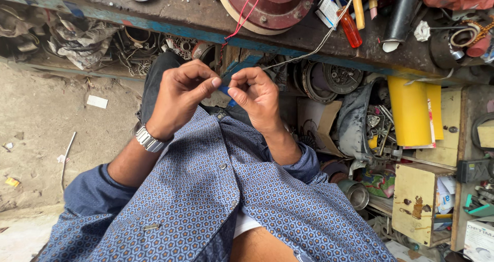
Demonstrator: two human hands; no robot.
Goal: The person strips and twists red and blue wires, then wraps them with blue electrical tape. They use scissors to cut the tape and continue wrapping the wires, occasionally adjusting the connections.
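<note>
Both hands, left hand (181, 95) and right hand (257, 95), are pinched on a small blue piece (225, 91) held between them. It is held just below the workbench edge (170, 28), near a red-handled screwdriver (350, 28).

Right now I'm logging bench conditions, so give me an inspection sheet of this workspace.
Surface: dark, worn workbench with a blue front edge.
Job's things: small blue piece pinched between both hands.
Clutter: red round metal part, orange-handled screwdriver, yellow roll, steel cup, motor parts on the shelf below.
Fingers: left hand, wearing a metal wristwatch, and right hand each grip the blue piece.
Cables: red wire and white wire hang over the bench edge.
Surroundings: dusty floor with paper scraps.
</note>
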